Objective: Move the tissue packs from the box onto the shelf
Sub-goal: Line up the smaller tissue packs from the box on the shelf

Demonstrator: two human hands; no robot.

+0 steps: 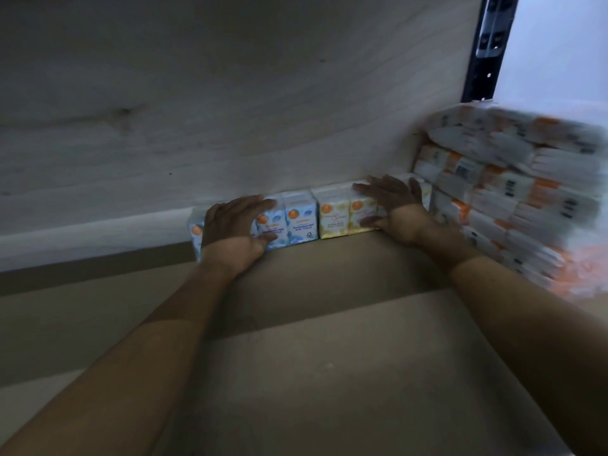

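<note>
A row of small tissue packs stands at the back of the brown shelf board (296, 373), against the pale rear wall. The blue-printed packs (297, 218) are on the left, the yellow-printed packs (334, 213) on the right. My left hand (235, 227) wraps over the blue packs at the row's left end, fingers on top and thumb in front. My right hand (393, 205) lies over the yellow packs at the right end, fingers spread across their tops. The box is out of sight.
A tall stack of white and orange tissue packs (513, 192) fills the right side of the shelf, close to my right forearm. A black metal upright (483, 47) stands behind it. The underside of the upper shelf (230, 77) hangs low overhead.
</note>
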